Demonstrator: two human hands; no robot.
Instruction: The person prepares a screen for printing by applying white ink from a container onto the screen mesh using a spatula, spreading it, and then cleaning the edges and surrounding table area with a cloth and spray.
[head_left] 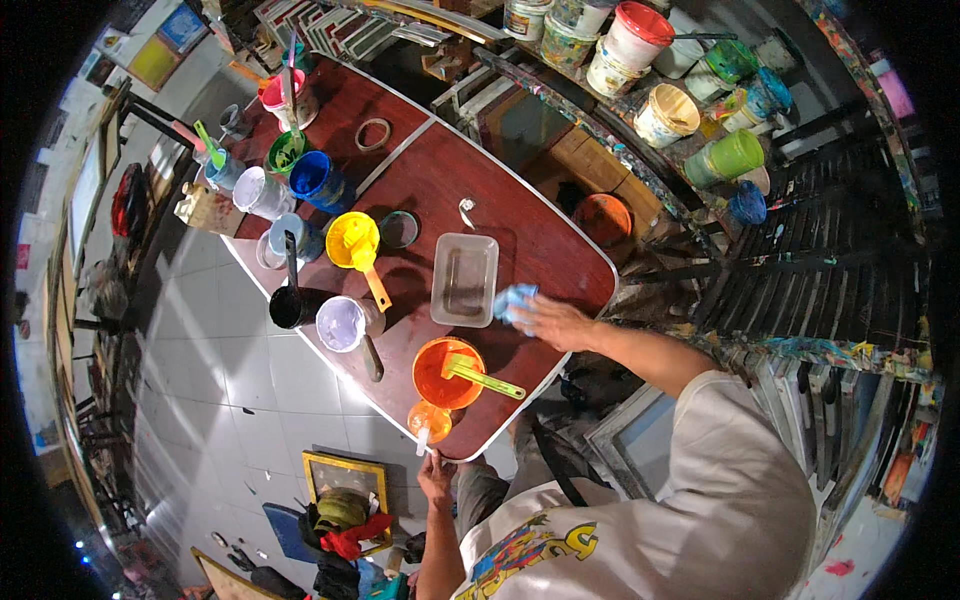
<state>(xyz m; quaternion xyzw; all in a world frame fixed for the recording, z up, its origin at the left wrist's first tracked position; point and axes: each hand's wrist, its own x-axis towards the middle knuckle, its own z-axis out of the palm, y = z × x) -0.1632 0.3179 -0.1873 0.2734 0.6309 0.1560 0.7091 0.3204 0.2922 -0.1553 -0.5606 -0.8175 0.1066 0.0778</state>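
My right hand [552, 323] presses a crumpled blue cloth [515, 304] against the dark red tabletop [545, 245]. Just left of the cloth lies a shallow translucent rectangular tub [466, 312]. My left hand [436, 478] is at the near corner of the table, its fingers too small and partly hidden to read. Close above it stands a small orange-stained cup [429, 418] with a white handle-like piece on its near side. Between the two hands is an orange bowl [425, 385] of orange paint, with a yellow-green spatula [485, 379] resting across its rim.
Leftward are a lilac paint tub [341, 325], a yellow paint pot [352, 240] with a yellow scraper, a black pot [287, 308] and a blue pot [315, 178]. A tape roll [373, 134] lies farther back. Paint-stained buckets [667, 115] crowd a shelf at far right.
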